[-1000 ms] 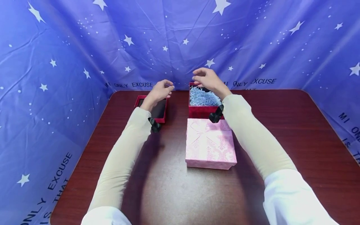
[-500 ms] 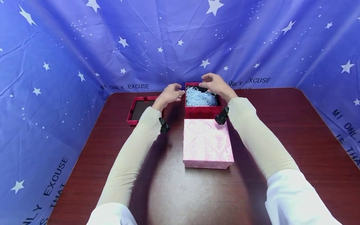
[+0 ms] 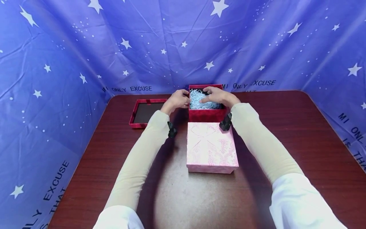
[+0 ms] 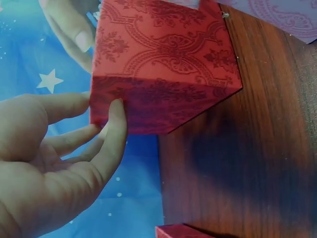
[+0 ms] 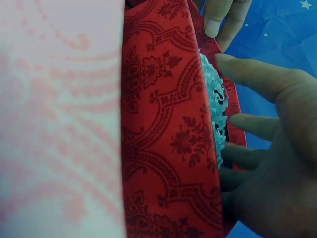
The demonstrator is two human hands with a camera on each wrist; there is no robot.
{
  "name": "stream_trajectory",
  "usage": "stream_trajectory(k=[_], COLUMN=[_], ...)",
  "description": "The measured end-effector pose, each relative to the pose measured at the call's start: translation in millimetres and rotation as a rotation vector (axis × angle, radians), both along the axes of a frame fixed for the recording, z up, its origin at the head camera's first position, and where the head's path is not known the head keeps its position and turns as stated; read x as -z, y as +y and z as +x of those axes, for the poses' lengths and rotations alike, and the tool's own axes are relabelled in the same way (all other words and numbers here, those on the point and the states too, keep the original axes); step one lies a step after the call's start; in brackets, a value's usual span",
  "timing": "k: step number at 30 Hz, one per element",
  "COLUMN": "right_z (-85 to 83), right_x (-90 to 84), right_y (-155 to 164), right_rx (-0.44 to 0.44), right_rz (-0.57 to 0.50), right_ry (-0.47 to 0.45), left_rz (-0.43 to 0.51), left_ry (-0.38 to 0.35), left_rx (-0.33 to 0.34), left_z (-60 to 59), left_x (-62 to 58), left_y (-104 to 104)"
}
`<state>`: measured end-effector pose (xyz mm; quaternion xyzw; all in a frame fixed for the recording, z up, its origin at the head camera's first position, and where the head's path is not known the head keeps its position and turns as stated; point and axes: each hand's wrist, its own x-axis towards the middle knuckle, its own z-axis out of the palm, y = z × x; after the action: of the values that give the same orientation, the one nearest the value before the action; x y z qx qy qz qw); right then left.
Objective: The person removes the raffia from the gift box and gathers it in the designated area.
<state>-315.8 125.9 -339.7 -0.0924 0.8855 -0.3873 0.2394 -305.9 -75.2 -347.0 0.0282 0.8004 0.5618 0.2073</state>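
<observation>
Behind the closed box [image 3: 211, 148], right of the tray [image 3: 146, 113], an open box [image 3: 206, 116] holds shreds [image 3: 197, 101].

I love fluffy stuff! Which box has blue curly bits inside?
The tall red box behind the pink box: blue shreds show in its open top. The pink box is closed; the shallow red box shows a dark inside.

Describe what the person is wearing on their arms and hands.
Snug, plain cream sleeves cover the forearms to the wrists, with looser white sleeves above them. Each wrist carries a small black device. The hands are bare, without gloves.
</observation>
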Motion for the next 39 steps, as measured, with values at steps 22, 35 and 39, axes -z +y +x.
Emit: stream_trajectory(k=[22,35,39], right_z=[-2.2,-3.0,-2.8], right_x=[8.5,0.4,-8.4], right_y=[-4.0,-8.1,-3.8], right_rx=[-0.120,-0.066,-0.017], right_rz=[0.158,0.202,0.175], right_ry=[-0.180,-0.002,-0.017], left_rz=[0.061,0.104,0.105], left_ry=[-0.115,-0.112,-0.104], left_rx=[-0.008,-0.007,-0.005], left_z=[-4.9,-6.0,-5.5], left_x=[6.5,11.8,11.5], left_y=[-3.2,-6.9,-8.1])
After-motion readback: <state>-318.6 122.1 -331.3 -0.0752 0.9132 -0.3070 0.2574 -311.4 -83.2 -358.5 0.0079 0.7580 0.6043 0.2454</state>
